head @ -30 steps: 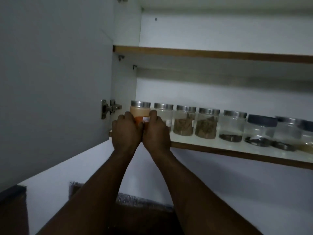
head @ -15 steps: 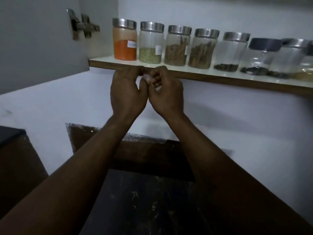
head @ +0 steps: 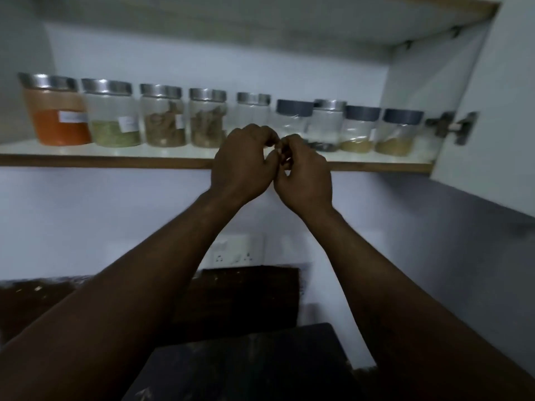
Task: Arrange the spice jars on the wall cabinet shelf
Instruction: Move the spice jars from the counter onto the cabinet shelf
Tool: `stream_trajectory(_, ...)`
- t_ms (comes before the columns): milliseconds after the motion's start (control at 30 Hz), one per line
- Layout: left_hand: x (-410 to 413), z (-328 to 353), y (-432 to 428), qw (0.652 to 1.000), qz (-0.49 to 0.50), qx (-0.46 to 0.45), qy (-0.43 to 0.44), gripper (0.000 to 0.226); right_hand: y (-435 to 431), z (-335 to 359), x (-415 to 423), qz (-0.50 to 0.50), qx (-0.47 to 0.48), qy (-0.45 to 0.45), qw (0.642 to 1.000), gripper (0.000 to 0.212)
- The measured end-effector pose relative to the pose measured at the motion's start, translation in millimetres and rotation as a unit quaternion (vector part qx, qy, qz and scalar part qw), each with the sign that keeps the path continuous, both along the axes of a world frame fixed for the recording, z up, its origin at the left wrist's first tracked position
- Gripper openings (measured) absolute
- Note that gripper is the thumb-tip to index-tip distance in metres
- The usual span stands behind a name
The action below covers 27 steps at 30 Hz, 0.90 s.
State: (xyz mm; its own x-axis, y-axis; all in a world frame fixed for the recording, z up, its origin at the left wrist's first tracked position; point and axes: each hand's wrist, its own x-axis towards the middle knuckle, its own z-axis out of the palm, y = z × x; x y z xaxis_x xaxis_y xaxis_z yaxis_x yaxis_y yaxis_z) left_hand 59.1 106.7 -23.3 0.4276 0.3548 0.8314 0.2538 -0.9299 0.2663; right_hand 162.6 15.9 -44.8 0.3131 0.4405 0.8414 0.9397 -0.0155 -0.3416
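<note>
A row of several spice jars stands on the white cabinet shelf (head: 115,162). From the left come an orange-powder jar (head: 56,111), a green-spice jar (head: 113,117) and two jars of brown sticks (head: 163,117), all with silver lids. Farther right are nearly bare jars and two dark-lidded jars of yellowish powder (head: 399,131). My left hand (head: 243,166) and my right hand (head: 304,175) are raised in front of the shelf's middle, fingers curled and fingertips touching each other. They touch no jar and partly hide two jars behind them.
The open cabinet door (head: 506,111) with its hinge (head: 454,127) stands at the right. An upper shelf (head: 434,4) runs overhead. Below on the wall is a switch socket (head: 234,253), with a dark countertop (head: 246,357) beneath.
My hands let go of the orange-powder jar at the left end and moved right along the shelf, staying close together. The view swung right, bringing the right-hand door into sight.
</note>
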Motion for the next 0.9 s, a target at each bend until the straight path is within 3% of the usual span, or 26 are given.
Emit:
stream_trajectory(233,123.0,41.3,-44.1,0.995,-0.073,-0.050,0.053,0.022,-63.4,25.5,117.9,-0.082,-0.031,-0.017,0.996,0.018)
stream_trajectory(433,216.3,52.2,-58.9,0.989,-0.099,-0.011,0.108,0.026,-91.8,46.1,206.0,-0.143,-0.064,-0.010,0.988,0.019)
stream_trajectory(533,254.2,54.1,-73.2,0.990,-0.096,0.032,0.098,0.043,-103.7,53.0,239.1,-0.192,-0.055,-0.032,0.979,0.036)
stream_trajectory(633,283.9,56.9,-92.8,0.990,-0.081,0.084,0.079,0.058,-109.3,67.1,262.9,-0.220,-0.044,-0.036,0.974,0.070)
stream_trajectory(733,299.2,56.2,-103.2,0.986,-0.082,0.115,0.084,0.064,-108.6,81.1,276.6,-0.232,-0.102,-0.022,0.967,0.092)
stream_trajectory(800,304.5,53.2,-101.1,0.987,-0.071,0.119,0.086,0.065,-105.5,86.5,283.4,-0.252,-0.151,-0.037,0.955,0.090)
stream_trajectory(900,310.0,48.5,-96.8,0.987,-0.047,0.113,0.100,0.059,-102.3,91.2,285.5,-0.289,-0.187,-0.078,0.936,0.063)
